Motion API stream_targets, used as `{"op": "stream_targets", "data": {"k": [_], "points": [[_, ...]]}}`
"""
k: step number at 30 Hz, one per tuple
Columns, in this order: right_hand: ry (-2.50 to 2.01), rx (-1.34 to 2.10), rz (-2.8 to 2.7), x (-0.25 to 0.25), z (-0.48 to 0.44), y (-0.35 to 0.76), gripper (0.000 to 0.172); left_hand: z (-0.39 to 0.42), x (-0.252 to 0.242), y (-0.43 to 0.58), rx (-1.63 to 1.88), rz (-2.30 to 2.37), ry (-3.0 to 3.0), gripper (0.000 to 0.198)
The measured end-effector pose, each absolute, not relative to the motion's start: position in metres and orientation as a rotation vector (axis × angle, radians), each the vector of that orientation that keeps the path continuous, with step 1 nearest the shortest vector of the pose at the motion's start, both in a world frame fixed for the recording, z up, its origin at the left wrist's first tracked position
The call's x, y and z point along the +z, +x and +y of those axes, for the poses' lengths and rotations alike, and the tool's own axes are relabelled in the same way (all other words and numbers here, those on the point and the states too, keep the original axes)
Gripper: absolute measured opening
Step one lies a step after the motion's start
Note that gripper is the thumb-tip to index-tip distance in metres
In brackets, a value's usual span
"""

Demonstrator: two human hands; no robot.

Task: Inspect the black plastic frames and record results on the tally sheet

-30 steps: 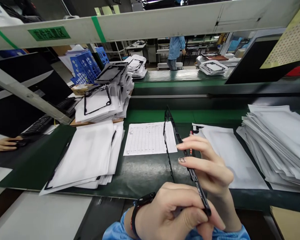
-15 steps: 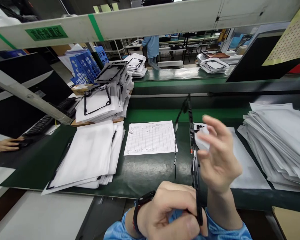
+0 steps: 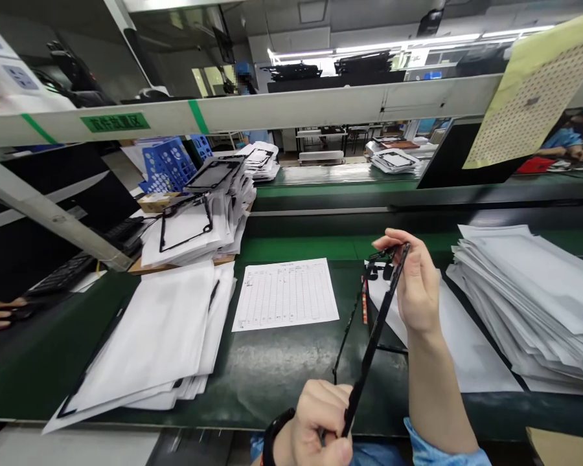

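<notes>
- My left grip [image 3: 320, 421]: clamped on the near end of a thin black rectangular frame [image 3: 373, 343].
- My right grip [image 3: 415, 278]: clamped on its far end.
- Frame: tilted, over the dark-green desk [image 3: 276, 362].

Green desk [image 3: 282, 369]: white sheet pile [image 3: 146, 336] at front edge, L side; printed form [image 3: 285, 294] mid-desk; red pen [image 3: 364, 301] just R; loose white sheets [image 3: 476, 349], then tall white stack [image 3: 539, 298] twd R edge.

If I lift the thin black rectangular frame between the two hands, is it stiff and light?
The frame is probably light, being narrow around an open middle. It seems fairly stiff, running straight between the left hand and the right hand.
</notes>
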State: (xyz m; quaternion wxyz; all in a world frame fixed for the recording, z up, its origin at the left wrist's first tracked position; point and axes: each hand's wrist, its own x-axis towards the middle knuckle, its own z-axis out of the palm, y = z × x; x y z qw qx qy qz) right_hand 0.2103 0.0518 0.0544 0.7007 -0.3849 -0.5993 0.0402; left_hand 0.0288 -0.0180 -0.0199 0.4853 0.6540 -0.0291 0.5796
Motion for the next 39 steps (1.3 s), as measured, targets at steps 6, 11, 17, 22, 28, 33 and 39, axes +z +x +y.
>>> {"op": "stream_targets", "data": {"k": [6,11,17,22,28,33,39], "points": [[-0.847,-0.245,-1.633,0.082,0.024,0.193,0.023,-0.010,-0.014,0.007,1.126,0.807,1.956,0.029],[-0.826,-0.339,-1.724,0.085,0.001,0.170,0.023,-0.010,0.017,0.012,1.316,0.474,2.066,0.036],[-0.859,-0.457,-1.678,0.085,-0.010,0.168,0.033,-0.022,0.014,0.027,1.654,0.521,1.900,0.030],[-0.920,-0.515,-1.455,0.067,-0.005,0.198,0.054,-0.014,-0.002,0.013,1.841,0.600,1.904,0.035],[-0.981,0.362,-1.300,0.012,0.013,0.206,0.044,-0.005,0.006,0.007,1.874,0.571,1.919,0.039],[-0.693,0.620,-1.296,0.021,0.014,0.187,0.024,-0.005,0.008,-0.001,1.840,0.509,1.911,0.040],[-0.670,0.627,-1.239,0.043,0.003,0.178,0.015,0.001,0.003,-0.003,1.894,0.454,1.844,0.040]]}}
